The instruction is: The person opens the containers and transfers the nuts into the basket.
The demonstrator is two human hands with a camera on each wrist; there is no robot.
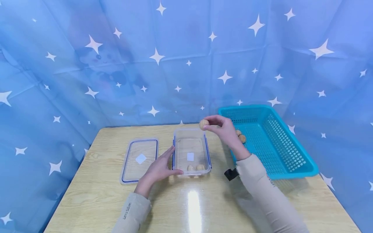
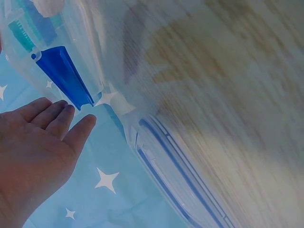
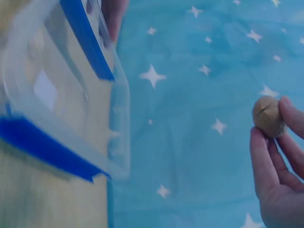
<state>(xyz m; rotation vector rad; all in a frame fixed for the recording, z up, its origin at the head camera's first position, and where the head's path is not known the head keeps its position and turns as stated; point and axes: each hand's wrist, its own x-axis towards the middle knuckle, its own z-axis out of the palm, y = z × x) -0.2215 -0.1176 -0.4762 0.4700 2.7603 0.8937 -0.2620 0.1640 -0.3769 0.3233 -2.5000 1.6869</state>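
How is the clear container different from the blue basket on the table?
The clear container has smooth see-through walls with blue clips; the blue basket is opaque turquoise with perforated mesh walls. The container is smaller and steadied by the left hand; the basket is larger and untouched. Both are rectangular, open-topped and hold small tan balls.

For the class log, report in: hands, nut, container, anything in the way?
Right hand pinches a walnut above the clear container. Left hand open, resting against the container's side. Two nuts inside. Nothing in the way.
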